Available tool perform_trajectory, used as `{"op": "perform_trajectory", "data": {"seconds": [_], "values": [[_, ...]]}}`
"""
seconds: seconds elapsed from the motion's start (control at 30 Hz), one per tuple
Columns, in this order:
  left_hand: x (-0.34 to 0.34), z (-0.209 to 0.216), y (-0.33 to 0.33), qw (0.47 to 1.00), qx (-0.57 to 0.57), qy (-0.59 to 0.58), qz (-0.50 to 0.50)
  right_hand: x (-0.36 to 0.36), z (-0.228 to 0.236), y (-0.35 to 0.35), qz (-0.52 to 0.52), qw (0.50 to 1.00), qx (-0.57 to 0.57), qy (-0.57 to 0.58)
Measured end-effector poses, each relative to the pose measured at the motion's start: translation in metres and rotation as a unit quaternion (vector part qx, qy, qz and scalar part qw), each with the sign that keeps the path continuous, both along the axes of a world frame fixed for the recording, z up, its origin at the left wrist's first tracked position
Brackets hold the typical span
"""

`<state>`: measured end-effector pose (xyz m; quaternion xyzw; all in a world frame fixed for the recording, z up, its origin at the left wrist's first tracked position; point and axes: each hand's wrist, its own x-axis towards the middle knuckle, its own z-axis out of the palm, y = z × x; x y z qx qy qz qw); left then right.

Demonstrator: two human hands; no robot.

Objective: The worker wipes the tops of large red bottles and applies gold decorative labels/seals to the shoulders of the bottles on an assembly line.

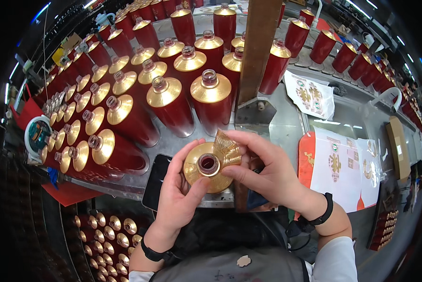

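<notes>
A red glass bottle with a gold shoulder (195,164) is tipped with its bare threaded mouth toward me, just above the table's front edge. Its body is mostly hidden below the shoulder. My left hand (179,192) is closed round the bottle's left side, the thumb lying on the gold shoulder near the neck. In my right hand (270,174), pinched between thumb and fingers, is a gold patterned decal (227,146). It touches the shoulder right of the neck, and its upper corner stands up free.
Many red bottles with gold shoulders (211,91) crowd the metal table ahead and left. A brown post (255,47) rises right of centre. Printed white sheets (310,96) lie by a water basin (352,123). A dark phone-like slab (157,181) is by my left hand. More bottles (108,232) stand below left.
</notes>
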<state>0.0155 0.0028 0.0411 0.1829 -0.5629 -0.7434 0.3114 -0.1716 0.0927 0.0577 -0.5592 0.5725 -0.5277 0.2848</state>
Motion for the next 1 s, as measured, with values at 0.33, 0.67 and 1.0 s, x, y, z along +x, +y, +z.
{"op": "perform_trajectory", "data": {"seconds": [0.33, 0.67, 1.0], "values": [[0.002, -0.011, -0.004, 1.0, 0.013, -0.002, 0.019, 0.002, 0.007, 0.0, 0.016, 0.982, 0.077, -0.169], [0.002, -0.011, -0.006, 1.0, -0.01, 0.013, -0.002, -0.002, 0.004, -0.003, 0.034, 0.976, 0.08, -0.201], [-0.001, -0.007, -0.01, 0.999, 0.028, -0.041, -0.001, -0.013, 0.016, -0.008, 0.073, 0.934, 0.112, -0.331]]}}
